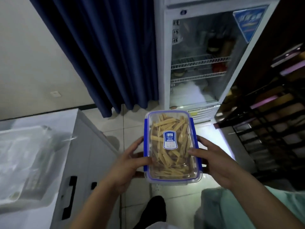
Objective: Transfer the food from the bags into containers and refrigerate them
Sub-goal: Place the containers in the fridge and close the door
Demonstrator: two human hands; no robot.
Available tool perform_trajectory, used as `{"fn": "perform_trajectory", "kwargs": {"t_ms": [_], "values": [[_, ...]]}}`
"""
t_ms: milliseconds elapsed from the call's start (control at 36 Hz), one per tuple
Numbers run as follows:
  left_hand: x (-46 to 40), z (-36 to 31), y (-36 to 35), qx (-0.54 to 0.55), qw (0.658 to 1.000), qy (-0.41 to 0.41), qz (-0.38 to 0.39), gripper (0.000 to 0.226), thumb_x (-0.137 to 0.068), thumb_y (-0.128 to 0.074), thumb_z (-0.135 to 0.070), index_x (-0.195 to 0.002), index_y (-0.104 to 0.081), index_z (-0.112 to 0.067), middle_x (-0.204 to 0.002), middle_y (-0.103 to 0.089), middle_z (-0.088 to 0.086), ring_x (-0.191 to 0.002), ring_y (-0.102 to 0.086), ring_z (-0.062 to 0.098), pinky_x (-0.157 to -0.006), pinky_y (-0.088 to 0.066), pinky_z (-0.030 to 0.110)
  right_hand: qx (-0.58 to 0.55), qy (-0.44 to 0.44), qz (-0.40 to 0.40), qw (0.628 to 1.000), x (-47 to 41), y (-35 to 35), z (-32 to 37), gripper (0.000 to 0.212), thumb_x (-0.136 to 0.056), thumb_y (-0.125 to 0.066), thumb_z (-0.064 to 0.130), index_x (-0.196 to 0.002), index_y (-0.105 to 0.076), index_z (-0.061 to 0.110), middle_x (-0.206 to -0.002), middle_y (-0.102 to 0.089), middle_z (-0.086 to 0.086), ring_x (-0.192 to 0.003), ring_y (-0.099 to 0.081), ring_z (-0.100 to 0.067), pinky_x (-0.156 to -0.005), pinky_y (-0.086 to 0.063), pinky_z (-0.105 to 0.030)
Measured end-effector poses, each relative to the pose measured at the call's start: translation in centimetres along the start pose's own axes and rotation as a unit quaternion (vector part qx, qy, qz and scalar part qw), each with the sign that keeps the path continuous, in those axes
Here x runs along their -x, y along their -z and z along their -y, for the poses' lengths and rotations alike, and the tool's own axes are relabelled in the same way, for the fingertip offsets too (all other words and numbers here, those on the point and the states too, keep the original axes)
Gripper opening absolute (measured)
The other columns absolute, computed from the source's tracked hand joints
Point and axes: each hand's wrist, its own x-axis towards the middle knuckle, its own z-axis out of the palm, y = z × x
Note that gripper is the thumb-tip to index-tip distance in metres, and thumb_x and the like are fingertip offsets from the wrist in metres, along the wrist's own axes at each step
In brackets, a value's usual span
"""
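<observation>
I hold a clear rectangular container (172,172) with a blue-rimmed lid and blue side clips at chest height. It is filled with pale yellow food strips and carries a blue and white label on the lid. My left hand (130,162) grips its left side and my right hand (214,162) grips its right side. Ahead stands the refrigerator (198,63), lit inside, with white wire shelves and several items on them. Its door (250,52) stands swung out to the right.
A white cabinet (79,154) with black handles stands at my left, with clear plastic bags (21,156) on top. A dark blue curtain (105,52) hangs left of the refrigerator. A dark rack (270,126) of stacked items lines the right. Pale tiled floor lies between.
</observation>
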Motion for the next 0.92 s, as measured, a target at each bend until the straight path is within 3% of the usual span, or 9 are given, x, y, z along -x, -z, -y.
{"fn": "perform_trajectory", "kwargs": {"t_ms": [250,333,417,500,611,667,778,861,917], "values": [[-13.6,-9.2,2.4,-0.081,0.994,0.001,0.067,0.078,-0.073,-0.081,-0.024,-0.136,-0.045,-0.050,-0.114,-0.075,0.009,-0.104,-0.072,0.030,-0.088,-0.059,0.054,-0.036,0.050,-0.103,0.993,-8.5,1.6,6.7,0.059,-0.064,-0.082,0.030,-0.119,-0.067,0.046,-0.113,-0.075,-0.005,-0.094,-0.075,-0.028,-0.064,-0.058,-0.034],[-17.7,-11.9,1.9,-0.114,0.987,0.016,0.115,0.079,-0.078,-0.079,-0.022,-0.143,-0.041,-0.047,-0.116,-0.074,0.008,-0.105,-0.072,0.029,-0.085,-0.061,0.048,-0.045,0.065,-0.147,0.986,-9.6,2.7,8.4,0.053,-0.072,-0.079,0.021,-0.118,-0.068,0.044,-0.112,-0.076,-0.004,-0.089,-0.076,-0.026,-0.065,-0.058,-0.036],[-21.6,-14.8,1.0,-0.141,0.977,0.021,0.160,0.081,-0.077,-0.081,-0.033,-0.145,-0.039,-0.045,-0.125,-0.070,0.003,-0.108,-0.071,0.024,-0.081,-0.061,0.041,-0.067,0.076,-0.172,0.980,-10.4,3.9,10.0,0.057,-0.066,-0.080,0.024,-0.117,-0.069,0.044,-0.110,-0.076,-0.001,-0.087,-0.076,-0.026,-0.067,-0.059,-0.038],[-26.4,-18.0,0.2,-0.147,0.985,-0.007,0.093,0.088,-0.064,-0.086,-0.046,-0.141,-0.042,-0.047,-0.137,-0.058,-0.001,-0.112,-0.068,0.015,-0.084,-0.061,0.041,-0.097,0.076,-0.204,0.971,-11.5,5.7,11.2,0.056,-0.065,-0.081,0.017,-0.115,-0.071,0.041,-0.109,-0.076,-0.003,-0.087,-0.076,-0.030,-0.067,-0.061,-0.042],[-34.8,-22.4,0.0,-0.149,0.985,-0.082,-0.029,0.071,-0.081,-0.082,-0.032,-0.140,-0.044,-0.039,-0.137,-0.055,0.002,-0.106,-0.064,0.014,-0.072,-0.053,0.029,-0.137,0.066,-0.234,0.960,-13.5,8.9,12.1,0.058,-0.064,-0.078,0.018,-0.120,-0.069,0.035,-0.107,-0.077,-0.004,-0.079,-0.076,-0.027,-0.059,-0.058,-0.036],[-38.8,-24.8,-0.1,-0.147,0.979,-0.116,-0.078,0.071,-0.086,-0.079,-0.027,-0.146,-0.042,-0.031,-0.130,-0.057,-0.001,-0.098,-0.063,0.008,-0.069,-0.052,0.025,-0.150,0.064,-0.247,0.955,-14.6,10.5,12.8,0.064,-0.057,-0.079,0.021,-0.119,-0.070,0.034,-0.104,-0.077,-0.004,-0.073,-0.076,-0.024,-0.056,-0.057,-0.035],[-45.4,-29.2,-1.1,-0.177,0.959,-0.173,-0.137,0.073,-0.086,-0.079,-0.022,-0.146,-0.038,-0.027,-0.104,-0.051,-0.025,-0.085,-0.055,-0.012,-0.065,-0.047,0.007,-0.176,0.056,-0.260,0.948,-16.7,13.6,14.0,0.064,-0.054,-0.081,0.024,-0.115,-0.071,0.037,-0.106,-0.077,-0.005,-0.075,-0.076,-0.025,-0.059,-0.057,-0.037],[-49.7,-31.5,-1.7,-0.182,0.950,-0.190,-0.166,0.078,-0.088,-0.078,-0.020,-0.151,-0.031,-0.018,-0.129,-0.052,-0.010,-0.114,-0.056,0.009,-0.094,-0.047,0.022,-0.197,0.048,-0.270,0.941,-18.1,16.1,15.0,0.052,-0.065,-0.077,0.017,-0.113,-0.072,0.037,-0.104,-0.077,-0.005,-0.073,-0.076,-0.026,-0.058,-0.057,-0.037],[-52.0,-32.0,-1.8,-0.171,0.942,-0.199,-0.210,0.072,-0.087,-0.078,-0.019,-0.145,-0.036,-0.012,-0.127,-0.057,-0.003,-0.112,-0.058,0.016,-0.097,-0.049,0.030,-0.200,0.041,-0.274,0.940,-18.9,17.4,15.7,0.049,-0.067,-0.076,0.016,-0.111,-0.073,0.038,-0.103,-0.077,-0.005,-0.073,-0.076,-0.027,-0.060,-0.058,-0.039]]}}
